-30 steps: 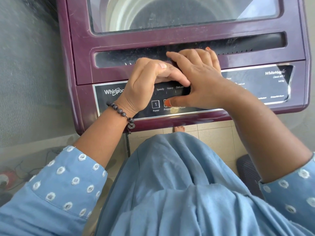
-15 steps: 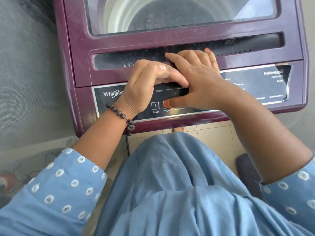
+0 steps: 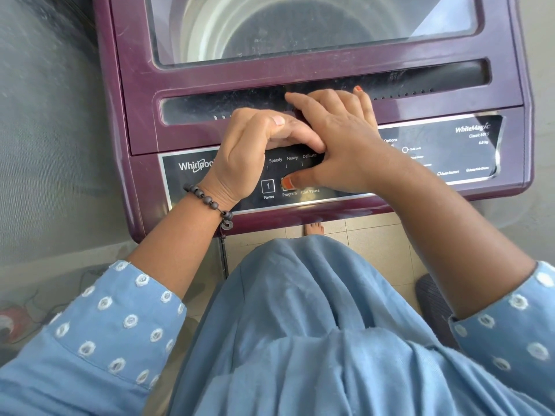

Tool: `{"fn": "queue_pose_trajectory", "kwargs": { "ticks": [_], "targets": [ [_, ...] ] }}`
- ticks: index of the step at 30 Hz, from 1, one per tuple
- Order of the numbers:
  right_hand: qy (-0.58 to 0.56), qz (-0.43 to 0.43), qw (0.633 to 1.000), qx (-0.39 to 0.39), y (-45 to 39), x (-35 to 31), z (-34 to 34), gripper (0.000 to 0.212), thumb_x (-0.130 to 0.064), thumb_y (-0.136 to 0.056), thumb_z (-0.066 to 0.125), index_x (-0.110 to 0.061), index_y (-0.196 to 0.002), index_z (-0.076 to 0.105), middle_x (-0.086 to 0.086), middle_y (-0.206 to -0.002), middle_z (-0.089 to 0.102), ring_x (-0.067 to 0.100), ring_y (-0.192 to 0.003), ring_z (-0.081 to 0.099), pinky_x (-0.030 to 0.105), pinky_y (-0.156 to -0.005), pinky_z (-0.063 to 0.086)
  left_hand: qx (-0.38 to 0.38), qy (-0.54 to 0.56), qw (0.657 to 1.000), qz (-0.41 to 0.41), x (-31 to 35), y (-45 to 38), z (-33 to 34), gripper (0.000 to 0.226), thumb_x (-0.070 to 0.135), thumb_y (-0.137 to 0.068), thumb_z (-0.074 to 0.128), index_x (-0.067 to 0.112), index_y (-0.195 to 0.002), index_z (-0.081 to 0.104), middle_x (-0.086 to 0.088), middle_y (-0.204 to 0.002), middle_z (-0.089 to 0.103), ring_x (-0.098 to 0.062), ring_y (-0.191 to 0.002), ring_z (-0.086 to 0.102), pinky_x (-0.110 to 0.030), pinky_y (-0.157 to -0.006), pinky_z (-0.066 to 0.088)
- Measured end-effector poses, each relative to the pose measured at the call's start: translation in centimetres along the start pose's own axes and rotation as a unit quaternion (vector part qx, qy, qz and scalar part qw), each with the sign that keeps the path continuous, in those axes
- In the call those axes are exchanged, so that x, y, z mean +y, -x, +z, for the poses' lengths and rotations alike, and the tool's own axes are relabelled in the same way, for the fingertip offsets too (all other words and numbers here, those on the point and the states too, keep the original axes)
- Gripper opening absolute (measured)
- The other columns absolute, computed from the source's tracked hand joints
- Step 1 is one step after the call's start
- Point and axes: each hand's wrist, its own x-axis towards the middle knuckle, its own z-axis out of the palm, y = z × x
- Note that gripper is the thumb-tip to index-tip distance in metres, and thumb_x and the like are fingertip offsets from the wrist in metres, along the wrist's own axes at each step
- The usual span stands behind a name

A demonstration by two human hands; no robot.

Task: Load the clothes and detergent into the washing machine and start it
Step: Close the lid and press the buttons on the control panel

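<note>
A purple top-load washing machine (image 3: 135, 85) fills the upper half of the view, its glass lid (image 3: 300, 25) down with the drum visible through it. My right hand (image 3: 339, 136) lies across the control panel (image 3: 450, 151). Its fingers are stretched onto the lid's dark handle recess and its thumb presses the Program button (image 3: 286, 184). My left hand (image 3: 249, 154) rests on the panel just left of it, fingers loosely bent, holding nothing, and touching the right hand. The Power button (image 3: 268, 186) shows between them. No clothes or detergent are in view.
A grey mesh screen (image 3: 45, 130) stands close on the machine's left. Beige floor tiles (image 3: 375, 244) and a bare foot (image 3: 313, 228) show below the machine's front edge. A dark basket-like object (image 3: 432, 304) sits on the floor at the right.
Both hands keep their places on the panel, the thumb still on the Program button. Only the camera view has drifted slightly.
</note>
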Motion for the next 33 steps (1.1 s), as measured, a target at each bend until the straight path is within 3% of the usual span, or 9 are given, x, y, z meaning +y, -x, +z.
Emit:
{"fn": "queue_pose_trajectory", "kwargs": {
  "ticks": [9,14,19,29,33],
  "targets": [
    [0.005,-0.025,1.000,0.008,0.6,0.9,0.0,0.109,-0.068,-0.066,0.069,-0.028,-0.153,0.017,-0.002,-0.148,0.030,0.024,-0.143,0.017,0.047,-0.117,-0.010,0.008,-0.007,1.000,0.005,0.2,0.0,0.9,0.050,0.008,-0.085,0.023,0.005,-0.092,0.072,-0.003,-0.086,0.075,-0.018,-0.093,0.069,-0.024,-0.085,0.050],
    [0.007,-0.028,1.000,0.003,0.5,1.3,0.0,0.108,-0.066,-0.066,0.070,-0.028,-0.153,0.017,-0.001,-0.149,0.029,0.025,-0.144,0.015,0.048,-0.116,-0.011,0.002,-0.002,1.000,0.013,0.1,-0.1,1.1,0.048,0.026,-0.081,0.029,0.009,-0.093,0.073,-0.003,-0.086,0.076,-0.019,-0.094,0.069,-0.025,-0.086,0.050],
    [0.012,-0.030,0.999,0.005,0.7,1.4,-0.1,0.107,-0.065,-0.067,0.070,-0.028,-0.153,0.017,-0.001,-0.149,0.029,0.026,-0.144,0.016,0.049,-0.117,-0.010,0.026,-0.011,1.000,-0.002,0.4,-0.1,1.6,0.050,0.010,-0.085,0.023,0.007,-0.091,0.073,-0.005,-0.087,0.075,-0.017,-0.092,0.070,-0.023,-0.085,0.050],
    [0.005,-0.038,0.999,-0.008,0.9,2.0,-0.6,0.105,-0.059,-0.070,0.071,-0.026,-0.153,0.015,0.001,-0.150,0.027,0.027,-0.145,0.012,0.048,-0.116,-0.012,0.032,-0.022,0.999,0.001,0.5,-0.2,2.1,0.052,0.006,-0.086,0.021,0.001,-0.092,0.072,-0.013,-0.090,0.073,-0.019,-0.093,0.070,-0.025,-0.085,0.051],
    [-0.014,-0.034,0.999,-0.021,1.0,2.0,-0.9,0.105,-0.061,-0.064,0.061,-0.027,-0.153,0.016,0.001,-0.151,0.026,0.027,-0.145,0.010,0.047,-0.116,-0.014,0.028,-0.026,0.999,0.004,0.5,-0.2,2.2,0.052,0.004,-0.087,0.020,0.000,-0.096,0.071,-0.016,-0.091,0.072,-0.019,-0.095,0.070,-0.025,-0.086,0.051]
  ]
}}
